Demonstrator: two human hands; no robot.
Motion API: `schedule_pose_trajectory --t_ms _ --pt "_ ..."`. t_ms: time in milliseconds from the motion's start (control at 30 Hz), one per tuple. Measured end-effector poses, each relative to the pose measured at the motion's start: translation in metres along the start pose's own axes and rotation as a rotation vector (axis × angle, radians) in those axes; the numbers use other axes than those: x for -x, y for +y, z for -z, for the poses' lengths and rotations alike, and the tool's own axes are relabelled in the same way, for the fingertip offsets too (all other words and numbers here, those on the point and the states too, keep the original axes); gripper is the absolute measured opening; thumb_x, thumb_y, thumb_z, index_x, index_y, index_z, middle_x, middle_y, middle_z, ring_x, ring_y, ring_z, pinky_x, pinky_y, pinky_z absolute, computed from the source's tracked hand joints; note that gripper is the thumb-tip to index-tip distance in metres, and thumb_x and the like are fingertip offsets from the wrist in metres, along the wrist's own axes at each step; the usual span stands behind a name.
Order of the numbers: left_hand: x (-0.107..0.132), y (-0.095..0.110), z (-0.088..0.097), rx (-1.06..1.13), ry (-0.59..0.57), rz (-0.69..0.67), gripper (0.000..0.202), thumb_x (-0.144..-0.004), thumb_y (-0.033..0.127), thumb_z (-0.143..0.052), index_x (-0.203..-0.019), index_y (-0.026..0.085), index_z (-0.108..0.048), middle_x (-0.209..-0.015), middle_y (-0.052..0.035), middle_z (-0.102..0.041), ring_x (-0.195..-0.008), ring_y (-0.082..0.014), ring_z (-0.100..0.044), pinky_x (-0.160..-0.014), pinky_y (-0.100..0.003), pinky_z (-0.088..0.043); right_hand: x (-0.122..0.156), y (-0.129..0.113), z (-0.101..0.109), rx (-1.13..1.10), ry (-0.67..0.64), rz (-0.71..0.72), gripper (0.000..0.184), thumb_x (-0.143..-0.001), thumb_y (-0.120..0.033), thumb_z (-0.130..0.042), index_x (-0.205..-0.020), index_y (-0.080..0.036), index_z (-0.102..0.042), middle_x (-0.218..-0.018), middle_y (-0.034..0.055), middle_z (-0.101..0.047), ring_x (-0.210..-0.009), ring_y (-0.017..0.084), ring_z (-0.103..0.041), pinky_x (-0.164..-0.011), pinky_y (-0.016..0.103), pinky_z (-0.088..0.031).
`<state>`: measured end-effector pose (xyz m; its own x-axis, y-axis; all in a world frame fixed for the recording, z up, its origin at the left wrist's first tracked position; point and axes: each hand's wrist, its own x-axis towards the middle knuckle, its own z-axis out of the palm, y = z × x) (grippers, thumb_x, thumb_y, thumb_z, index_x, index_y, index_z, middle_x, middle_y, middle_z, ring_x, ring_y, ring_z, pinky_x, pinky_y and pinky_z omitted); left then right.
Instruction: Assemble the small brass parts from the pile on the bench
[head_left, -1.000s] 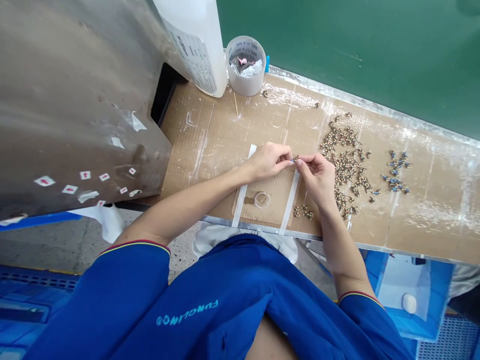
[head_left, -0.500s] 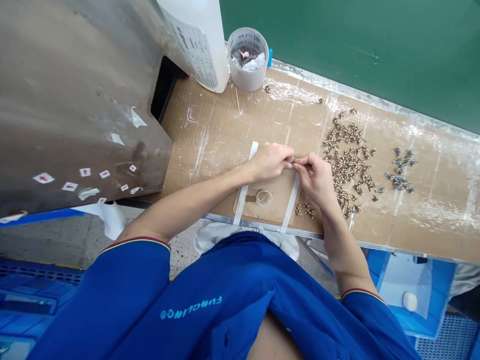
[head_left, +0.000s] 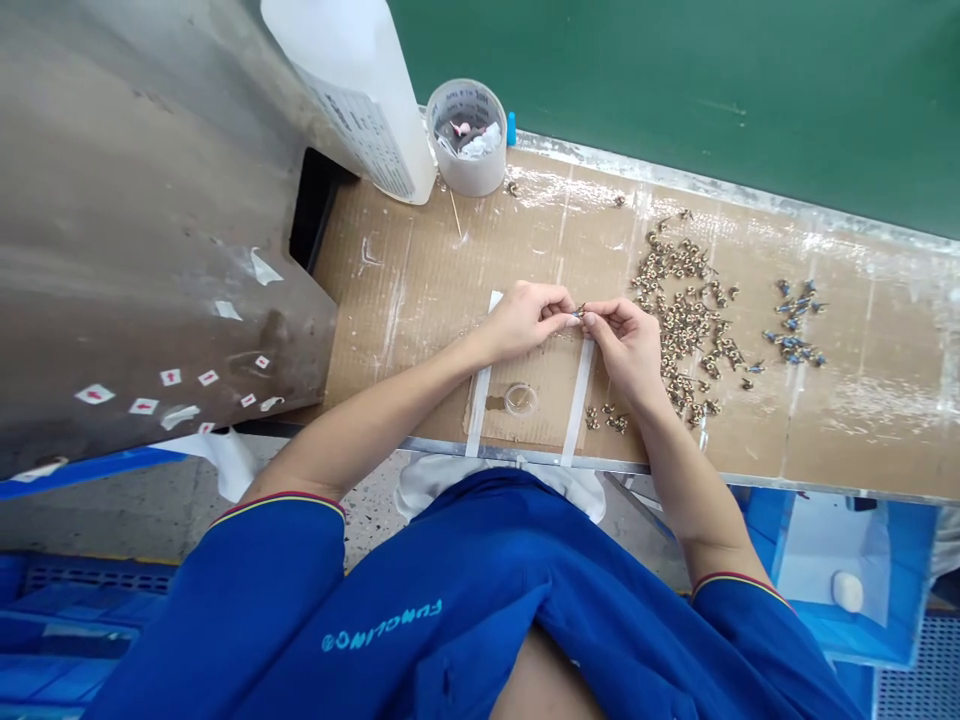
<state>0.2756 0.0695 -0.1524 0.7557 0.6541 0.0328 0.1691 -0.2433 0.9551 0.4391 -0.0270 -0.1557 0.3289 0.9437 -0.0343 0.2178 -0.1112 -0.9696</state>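
My left hand (head_left: 525,320) and my right hand (head_left: 626,348) meet above a cardboard sheet, their fingertips pinching a tiny metal part (head_left: 577,313) between them. Its exact shape is hidden by my fingers. To the right of my right hand lies a loose heap of small brass-coloured parts (head_left: 684,320). Farther right is a smaller group of blue-tipped parts (head_left: 793,325). A few brass parts (head_left: 606,418) sit just below my right hand. A small transparent round dish (head_left: 520,399) lies below my hands, between two white tape strips (head_left: 578,400).
A large white plastic bottle (head_left: 349,90) and a translucent cup (head_left: 466,137) holding white and pink scraps stand at the back. A green panel (head_left: 675,90) runs behind the table. A grey metal panel (head_left: 150,250) with red-arrow stickers stands on the left.
The whole scene has shifted slightly left and upward in view. My hands stay together at the tiny part, with no clear change in grip.
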Motion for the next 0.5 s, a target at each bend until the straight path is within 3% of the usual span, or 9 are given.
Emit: schedule_pose_trajectory --t_ms 300,500 --pt "-0.0019 -0.0059 0.001 -0.127 0.015 -0.046 0.018 -0.093 0.027 -0.065 -0.083 0.014 -0.073 -0.073 -0.0022 -0.068 -0.067 -0.0122 -0.054 -0.067 -0.026 -0.041 0.0004 0.0036 -0.0037 0.005 0.031 0.01 0.033 -0.084 -0.057 -0.077 -0.089 -0.025 -0.07 -0.079 0.001 -0.074 -0.072 0.018 -0.069 -0.072 0.036 -0.062" --pt "-0.0019 -0.0059 -0.0003 -0.155 0.02 -0.073 0.019 -0.091 0.023 -0.063 -0.075 0.015 -0.069 -0.067 -0.0004 -0.064 -0.066 -0.0127 -0.055 -0.068 -0.027 -0.041 -0.0024 0.0 0.0006 -0.062 -0.035 -0.039 0.032 -0.081 -0.053 -0.082 -0.087 -0.024 -0.07 -0.076 0.0001 -0.073 -0.069 0.016 -0.069 -0.068 0.034 -0.062"
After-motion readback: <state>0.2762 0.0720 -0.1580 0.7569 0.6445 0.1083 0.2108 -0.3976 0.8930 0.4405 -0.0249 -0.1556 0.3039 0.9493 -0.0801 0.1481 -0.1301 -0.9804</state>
